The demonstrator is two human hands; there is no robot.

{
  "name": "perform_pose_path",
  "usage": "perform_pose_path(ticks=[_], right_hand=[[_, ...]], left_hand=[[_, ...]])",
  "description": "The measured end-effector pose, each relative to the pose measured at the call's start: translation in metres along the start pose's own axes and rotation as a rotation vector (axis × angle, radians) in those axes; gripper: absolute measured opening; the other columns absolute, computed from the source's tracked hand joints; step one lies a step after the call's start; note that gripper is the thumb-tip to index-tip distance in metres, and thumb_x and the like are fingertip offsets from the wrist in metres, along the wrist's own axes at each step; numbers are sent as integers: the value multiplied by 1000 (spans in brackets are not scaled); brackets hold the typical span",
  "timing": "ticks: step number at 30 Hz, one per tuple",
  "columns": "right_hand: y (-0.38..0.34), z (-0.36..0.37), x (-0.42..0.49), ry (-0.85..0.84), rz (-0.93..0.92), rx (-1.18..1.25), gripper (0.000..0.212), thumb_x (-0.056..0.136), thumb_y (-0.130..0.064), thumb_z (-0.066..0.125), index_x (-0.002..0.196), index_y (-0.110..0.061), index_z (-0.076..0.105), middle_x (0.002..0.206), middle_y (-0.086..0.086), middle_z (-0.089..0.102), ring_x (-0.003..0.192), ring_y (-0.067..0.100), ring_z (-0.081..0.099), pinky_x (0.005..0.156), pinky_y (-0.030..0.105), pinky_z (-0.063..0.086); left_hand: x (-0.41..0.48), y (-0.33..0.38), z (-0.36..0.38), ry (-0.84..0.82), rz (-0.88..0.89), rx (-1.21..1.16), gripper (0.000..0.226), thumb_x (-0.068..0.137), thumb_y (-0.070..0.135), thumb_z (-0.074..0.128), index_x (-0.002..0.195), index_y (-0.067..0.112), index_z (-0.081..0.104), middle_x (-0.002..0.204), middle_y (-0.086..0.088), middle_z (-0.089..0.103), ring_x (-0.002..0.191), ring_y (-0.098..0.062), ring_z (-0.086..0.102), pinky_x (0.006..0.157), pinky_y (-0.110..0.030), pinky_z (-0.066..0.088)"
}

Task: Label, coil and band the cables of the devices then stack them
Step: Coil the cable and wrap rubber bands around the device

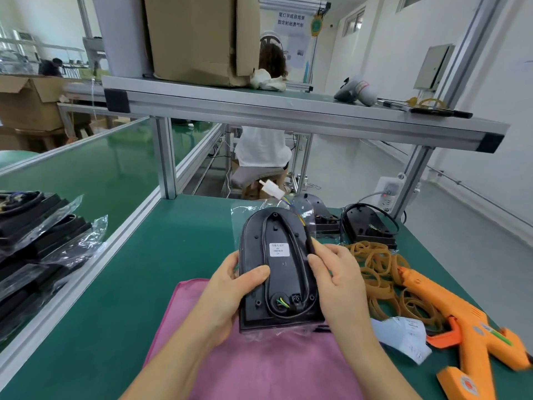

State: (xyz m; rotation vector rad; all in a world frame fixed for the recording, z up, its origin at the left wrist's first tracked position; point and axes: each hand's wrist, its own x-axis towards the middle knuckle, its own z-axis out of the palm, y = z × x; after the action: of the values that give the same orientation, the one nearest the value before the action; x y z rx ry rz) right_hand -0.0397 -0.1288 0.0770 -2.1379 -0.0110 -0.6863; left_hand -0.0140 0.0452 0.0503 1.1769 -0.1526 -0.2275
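Black bagged devices point(43, 241) are lying stacked at the left edge of the frame on the green surface point(138, 284). At lower centre, over a pink cloth point(259, 368), the left hand point(227, 293) is gripping the device point(284, 281), its thumb pressing the back, which is already wearing a white label point(279, 249). The right hand point(343, 287) is pinching the cable point(308, 243) at the device's right side. Coiling appears to be going on; next comes banding, which calls for taking a rubber band point(375, 267) from the pile at right while one hand is pinning the loop.

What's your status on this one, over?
Left hand grips device, right hand pinches its cable. Cable looped on back, no band yet. Rubber bands at right, nothing blocking.
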Motion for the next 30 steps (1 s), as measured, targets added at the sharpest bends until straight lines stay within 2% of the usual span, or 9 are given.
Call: perform_pose_path(ticks=[5, 8, 11, 13, 17, 21, 26, 28, 30], right_hand=[[0, 5, -1, -42, -1, 14, 43, 97, -19, 51, 115, -57, 45, 139, -11, 37, 128, 6, 29, 108, 25, 23], [-2, 4, -1, -115, 236, 351, 51, 96, -24, 53, 125, -62, 34, 152, -11, 21, 138, 5, 25, 114, 34, 25], [2, 2, 0, -189, 583, 721, 64, 91, -26, 61, 146, -33, 30, 148, -2, 39, 124, 14, 50, 97, 38, 47], [5, -5, 2, -366, 729, 896, 63, 81, -28, 67, 138, -8, 47, 131, 13, 59, 109, 27, 64, 84, 39, 55], [8, -17, 3, -614, 723, 853, 50, 74, -33, 65, 115, -5, 65, 112, 17, 70, 100, 31, 68, 88, 47, 54], [17, -11, -6, -591, 698, 788, 48, 77, -31, 65, 120, -10, 60, 114, 14, 69, 111, 36, 63, 97, 58, 46], [25, 1, -19, -402, 729, 920, 51, 72, -27, 69, 116, 0, 61, 108, 19, 71, 101, 34, 68, 84, 42, 56], [30, 5, -21, -353, 751, 924, 51, 71, -26, 71, 114, 2, 62, 106, 20, 71, 100, 35, 68, 88, 45, 54], [34, 6, -21, -322, 770, 893, 53, 69, -27, 73, 112, 3, 62, 104, 20, 71, 99, 35, 68, 91, 47, 53]], left_hand=[[-5, -4, 0, -27, -11, 30, 55, 68, 18, 75, 120, 14, 57, 109, -5, 74, 95, -22, 72, 71, -28, 57], [-9, -7, 1, -37, -20, 57, 68, 60, 27, 81, 123, 14, 56, 112, -6, 73, 101, -23, 71, 76, -30, 57], [-13, -10, 1, -26, -29, 47, 72, 59, 28, 81, 124, 13, 55, 114, -8, 72, 103, -26, 70, 78, -33, 58], [-15, -10, -1, -29, -38, 25, 73, 59, 26, 81, 125, 10, 55, 116, -10, 71, 103, -26, 70, 77, -33, 57], [-19, -9, -4, -82, -99, 16, 74, 58, 24, 82, 126, 8, 54, 118, -12, 70, 105, -29, 68, 77, -34, 57], [-17, -10, -7, -102, -162, 59, 62, 67, 18, 77, 125, 11, 54, 115, -11, 71, 103, -29, 69, 76, -34, 57], [-10, -5, -12, -168, -294, 185, 62, 69, 29, 77, 126, 16, 56, 115, -5, 72, 105, -23, 69, 78, -30, 57], [-4, 3, -8, -173, -307, 290, 75, 70, 43, 75, 137, 18, 50, 130, 1, 64, 116, -16, 63, 94, -31, 52], [8, 10, 2, -9, -218, 502, 84, 79, 54, 69, 148, 21, 35, 146, 6, 47, 130, -11, 48, 112, -33, 35]])
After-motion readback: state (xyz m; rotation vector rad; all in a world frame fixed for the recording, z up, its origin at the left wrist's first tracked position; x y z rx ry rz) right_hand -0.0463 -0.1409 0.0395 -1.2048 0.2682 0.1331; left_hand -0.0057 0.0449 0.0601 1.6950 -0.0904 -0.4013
